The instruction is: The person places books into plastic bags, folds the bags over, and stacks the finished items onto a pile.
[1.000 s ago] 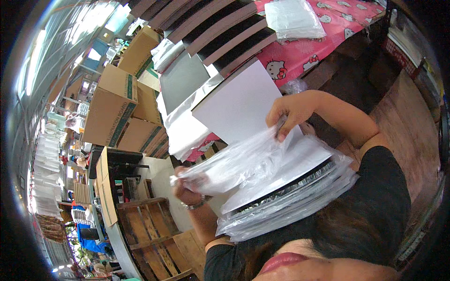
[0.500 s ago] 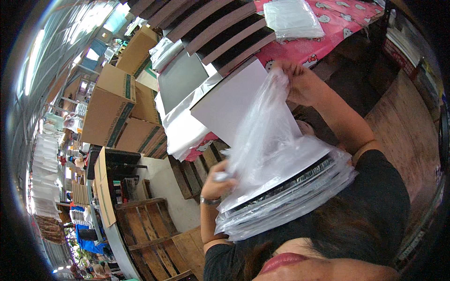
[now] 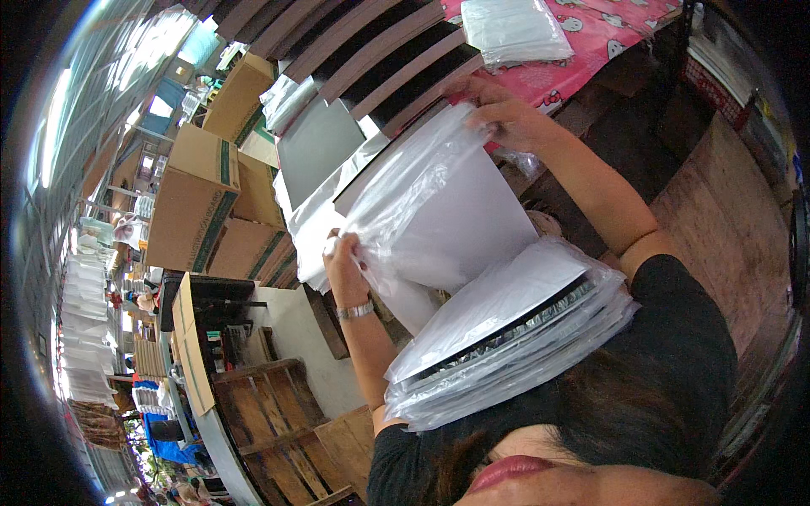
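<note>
A clear plastic bag (image 3: 405, 181) is stretched between my two hands, over the upper part of a white board (image 3: 472, 228). My left hand (image 3: 344, 266) is closed on the bag's left edge, beside the white wrapped bundle on the table. Up at the board's far right corner, my right hand (image 3: 498, 114) holds the bag's other side, its fingers partly blurred. A loose piece of plastic hangs just under that hand. Against my body rests a pile of plastic-wrapped boards (image 3: 515, 363), white on top with black edges showing.
Dark boards (image 3: 380, 63) are stacked in steps at the far side. A pink patterned cloth (image 3: 591, 42) covers the table, with a clear-wrapped packet (image 3: 516, 32) on it. Cardboard boxes (image 3: 192, 198) stand at the left, wooden pallets (image 3: 266, 417) below them. A red crate (image 3: 713, 84) is at the right.
My left hand has moved up and away from the wrapped pile, carrying the bag's edge to the left. The bag now spreads across the white board. My right hand has shifted slightly up and left.
</note>
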A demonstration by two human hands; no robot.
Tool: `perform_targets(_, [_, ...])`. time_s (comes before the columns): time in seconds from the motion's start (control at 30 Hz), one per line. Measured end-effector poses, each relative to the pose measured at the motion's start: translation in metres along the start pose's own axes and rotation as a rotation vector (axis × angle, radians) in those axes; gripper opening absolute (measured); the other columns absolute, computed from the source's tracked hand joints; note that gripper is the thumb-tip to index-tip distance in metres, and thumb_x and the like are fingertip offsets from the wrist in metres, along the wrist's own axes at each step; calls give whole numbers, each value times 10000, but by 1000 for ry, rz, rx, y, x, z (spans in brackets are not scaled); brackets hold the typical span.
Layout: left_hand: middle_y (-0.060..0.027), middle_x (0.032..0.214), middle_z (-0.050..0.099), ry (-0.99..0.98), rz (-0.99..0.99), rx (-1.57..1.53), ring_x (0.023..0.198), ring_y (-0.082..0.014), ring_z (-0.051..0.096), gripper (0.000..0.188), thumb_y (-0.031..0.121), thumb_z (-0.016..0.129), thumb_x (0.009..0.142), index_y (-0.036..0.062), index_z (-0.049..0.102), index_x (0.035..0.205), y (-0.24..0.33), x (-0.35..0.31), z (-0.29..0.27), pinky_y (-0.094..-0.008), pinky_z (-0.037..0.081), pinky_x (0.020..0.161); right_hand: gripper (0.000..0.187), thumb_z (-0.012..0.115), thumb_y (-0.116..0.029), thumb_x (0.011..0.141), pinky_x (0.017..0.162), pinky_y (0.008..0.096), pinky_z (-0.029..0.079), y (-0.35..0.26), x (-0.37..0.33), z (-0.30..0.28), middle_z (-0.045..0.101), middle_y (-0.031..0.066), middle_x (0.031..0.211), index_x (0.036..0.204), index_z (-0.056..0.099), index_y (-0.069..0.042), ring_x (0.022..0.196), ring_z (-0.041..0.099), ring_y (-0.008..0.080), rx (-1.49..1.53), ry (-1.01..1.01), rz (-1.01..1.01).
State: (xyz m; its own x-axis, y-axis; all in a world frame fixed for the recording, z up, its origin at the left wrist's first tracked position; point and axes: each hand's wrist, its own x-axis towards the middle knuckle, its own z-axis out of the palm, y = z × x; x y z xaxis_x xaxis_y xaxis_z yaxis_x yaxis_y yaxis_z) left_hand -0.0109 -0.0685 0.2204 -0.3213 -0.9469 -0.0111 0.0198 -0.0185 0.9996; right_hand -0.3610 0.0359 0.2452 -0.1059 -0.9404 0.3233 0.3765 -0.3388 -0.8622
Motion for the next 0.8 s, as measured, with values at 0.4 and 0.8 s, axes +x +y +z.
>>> perform_targets(0.4, [-50, 740, 588, 161, 218, 610, 552, -81, 495, 497, 22, 482, 823, -10, 397, 1312, 18, -65, 49, -243, 393, 460, 371, 545, 9, 730, 699, 331, 502, 23, -48, 5, 544, 140, 907, 1094, 586, -46, 797, 574, 261, -1202, 166, -513])
perform_targets(0.8, [-12, 736, 624, -425, -506, 304, 606, -89, 566, 142, 115, 634, 781, 2, 638, 866, 20, -59, -6, -243, 446, 531, 403, 682, -89, 739, 755, 306, 517, 49, -125, -34, 619, 81, 999, 1112, 548, -15, 843, 616, 173, 288, -3, 443])
